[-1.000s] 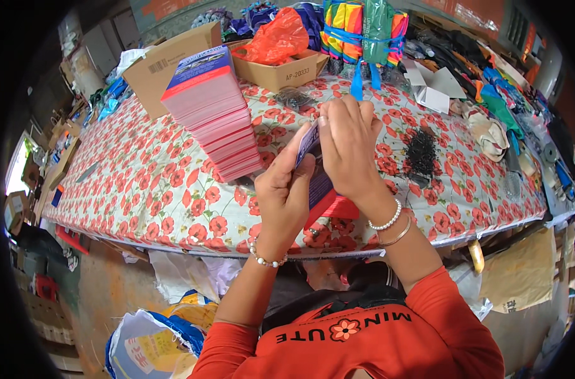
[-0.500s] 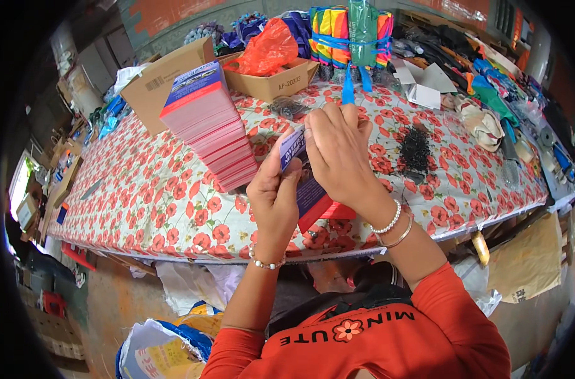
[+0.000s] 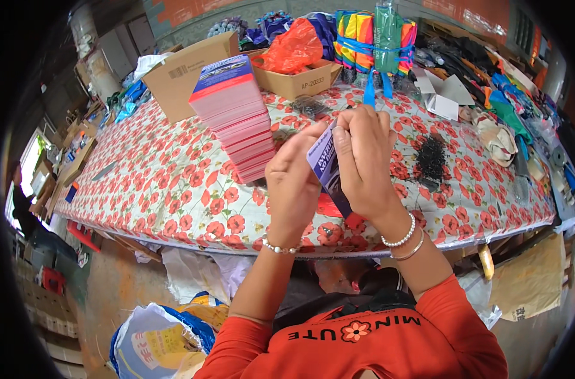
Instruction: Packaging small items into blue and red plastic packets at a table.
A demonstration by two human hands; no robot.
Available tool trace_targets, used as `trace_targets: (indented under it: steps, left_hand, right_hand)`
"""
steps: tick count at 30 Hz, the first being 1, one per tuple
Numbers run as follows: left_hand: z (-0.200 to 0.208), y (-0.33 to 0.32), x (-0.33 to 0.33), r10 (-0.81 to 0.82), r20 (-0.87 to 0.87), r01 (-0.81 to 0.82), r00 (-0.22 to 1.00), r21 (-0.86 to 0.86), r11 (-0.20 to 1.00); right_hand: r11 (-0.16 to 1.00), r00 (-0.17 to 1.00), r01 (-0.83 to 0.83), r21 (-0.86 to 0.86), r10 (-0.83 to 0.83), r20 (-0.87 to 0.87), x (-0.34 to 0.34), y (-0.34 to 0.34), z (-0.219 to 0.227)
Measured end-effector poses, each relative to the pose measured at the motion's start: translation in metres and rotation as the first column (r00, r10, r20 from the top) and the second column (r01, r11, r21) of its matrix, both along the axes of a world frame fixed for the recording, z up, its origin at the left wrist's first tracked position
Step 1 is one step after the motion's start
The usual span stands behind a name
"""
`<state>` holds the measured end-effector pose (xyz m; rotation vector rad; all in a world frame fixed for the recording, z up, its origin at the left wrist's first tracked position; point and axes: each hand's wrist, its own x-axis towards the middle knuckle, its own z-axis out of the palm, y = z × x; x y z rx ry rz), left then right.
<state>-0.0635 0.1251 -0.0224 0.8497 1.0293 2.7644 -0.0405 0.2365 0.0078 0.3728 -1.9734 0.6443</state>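
Observation:
A thin printed card (image 3: 327, 165), purple with a red lower end, is held up tilted above the near part of the table. My right hand (image 3: 366, 167) pinches its upper edge, thumb in front and fingers bent behind. My left hand (image 3: 292, 183) closes on its left edge, and some of its fingertips are hidden behind the card. Something red (image 3: 326, 205) shows on the table below the card. Left of my hands rises a tall, leaning stack of similar cards (image 3: 240, 129). To the right lies a pile of small black pieces (image 3: 431, 161), too small to name.
A flowered tablecloth (image 3: 167, 183) covers the table. Behind stand an upright cardboard flap (image 3: 189, 72), an open carton (image 3: 293, 82) with a red plastic bag (image 3: 293, 47), and rainbow-coloured bundles (image 3: 355, 41). Cloth heaps (image 3: 489, 136) line the right side. A sack (image 3: 161, 341) stands below left.
The view has shifted, so the table's things sit further right. The card is turned more edge-on, and my left hand has changed its hold, its thumb no longer lying across the card's front.

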Motion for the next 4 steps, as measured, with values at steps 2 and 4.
trace_targets:
  steps: [2, 4]
  left_hand:
    - [0.0007, 0.0042, 0.0019, 0.019, 0.01, -0.019, 1.0, -0.003, 1.0]
    - [0.0011, 0.0097, 0.005, 0.042, 0.025, -0.042, 0.999, -0.006, 0.999]
  right_hand:
    - [0.999, 0.999, -0.033, 0.006, 0.033, 0.008, 0.0023, -0.0001, 0.0018]
    - [0.996, 0.996, -0.085, 0.019, 0.085, 0.019, 0.005, 0.0021, 0.0031]
